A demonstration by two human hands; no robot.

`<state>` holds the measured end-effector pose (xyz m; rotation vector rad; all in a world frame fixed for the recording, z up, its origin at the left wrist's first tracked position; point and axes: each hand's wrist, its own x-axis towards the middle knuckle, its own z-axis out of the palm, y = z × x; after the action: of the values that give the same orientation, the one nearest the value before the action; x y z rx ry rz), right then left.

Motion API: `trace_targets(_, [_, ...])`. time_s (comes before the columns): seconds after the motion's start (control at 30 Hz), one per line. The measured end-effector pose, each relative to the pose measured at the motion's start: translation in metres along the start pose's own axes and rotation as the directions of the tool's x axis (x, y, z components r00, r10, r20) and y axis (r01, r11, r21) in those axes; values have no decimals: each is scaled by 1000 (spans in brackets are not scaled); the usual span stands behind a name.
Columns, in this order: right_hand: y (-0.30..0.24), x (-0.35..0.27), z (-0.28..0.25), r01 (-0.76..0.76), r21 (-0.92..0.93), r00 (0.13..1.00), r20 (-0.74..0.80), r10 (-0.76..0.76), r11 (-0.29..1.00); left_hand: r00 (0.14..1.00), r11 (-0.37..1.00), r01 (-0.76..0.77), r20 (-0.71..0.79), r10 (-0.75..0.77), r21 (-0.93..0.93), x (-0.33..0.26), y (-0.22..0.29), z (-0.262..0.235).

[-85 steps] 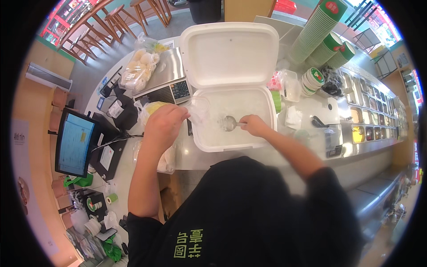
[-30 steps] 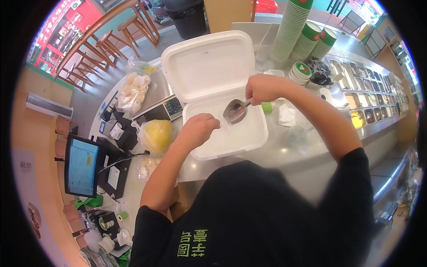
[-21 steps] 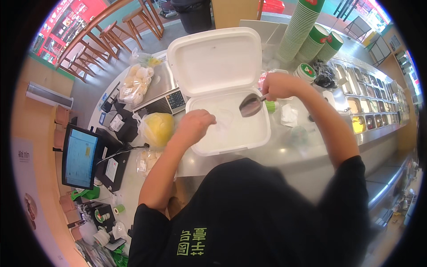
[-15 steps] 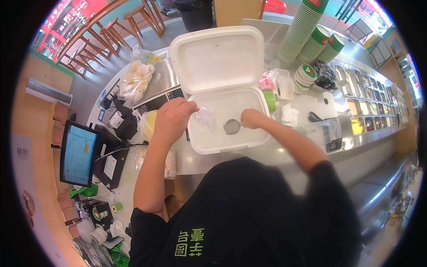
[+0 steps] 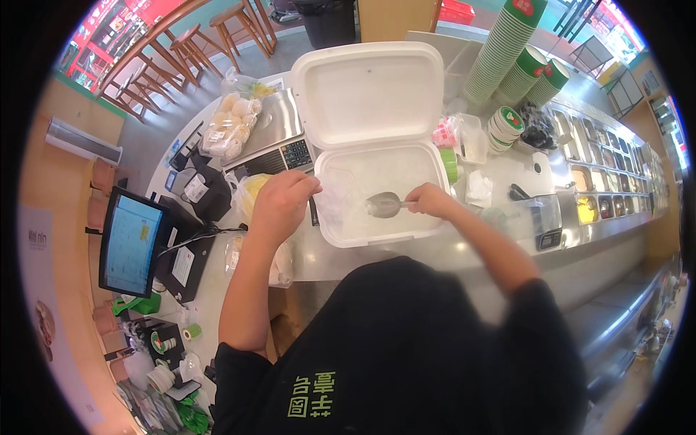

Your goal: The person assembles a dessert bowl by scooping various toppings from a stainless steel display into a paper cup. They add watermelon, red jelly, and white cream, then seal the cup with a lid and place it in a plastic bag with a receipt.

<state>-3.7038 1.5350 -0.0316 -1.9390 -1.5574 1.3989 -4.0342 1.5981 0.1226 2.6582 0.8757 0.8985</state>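
Note:
A white lidded box [image 5: 388,241] stands on the counter in front of me, its lid [image 5: 370,94] tipped back. Its pale, whitish contents are too indistinct to name. At its left side my left hand [image 5: 281,205] pinches the edge of a thin clear plastic bag [image 5: 338,192], which hangs over the inside of the box. My right hand [image 5: 433,201] grips the handle of a metal scoop [image 5: 383,205] from the right. The scoop's bowl points left toward the bag, over the box. I cannot tell whether anything lies in it.
Behind the left hand are a scale with a keypad [image 5: 296,154] and bagged round pale items [image 5: 230,127]. Tall stacks of paper cups [image 5: 500,51] and round tubs [image 5: 505,125] stand back right. Ingredient trays [image 5: 605,163] line the right; a monitor [image 5: 130,243] stands left.
The scoop has turned, so its bowl now shows longer and points left, nearer the bag. The bag appears more spread out inside the box. My view has shifted slightly.

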Motion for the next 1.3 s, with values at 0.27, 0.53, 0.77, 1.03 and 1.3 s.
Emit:
trace_targets(0.27, [-4, 11, 23, 4, 238, 997, 79, -24, 971, 1000, 1000, -5, -22, 5, 15, 0, 2, -3])
trace_targets(0.53, [-7, -14, -2, -62, 484, 991, 133, -3, 873, 999, 1000, 12, -35, -11, 13, -1, 2, -10])
trace_targets(0.77, [-23, -49, -55, -22, 584, 992, 112, -54, 812, 999, 998, -45, 16, 46, -42, 3, 3, 3])
trace_targets(1.03, [-98, -81, -127, 41, 298, 989, 125, -82, 954, 978, 990, -130, 157, 137, -56, 14, 8, 33])
trace_targets(1.3, [-184, -91, -107, 237, -628, 956, 18, -291, 741, 968, 986, -167, 184, 169, -30, 22, 9, 55])
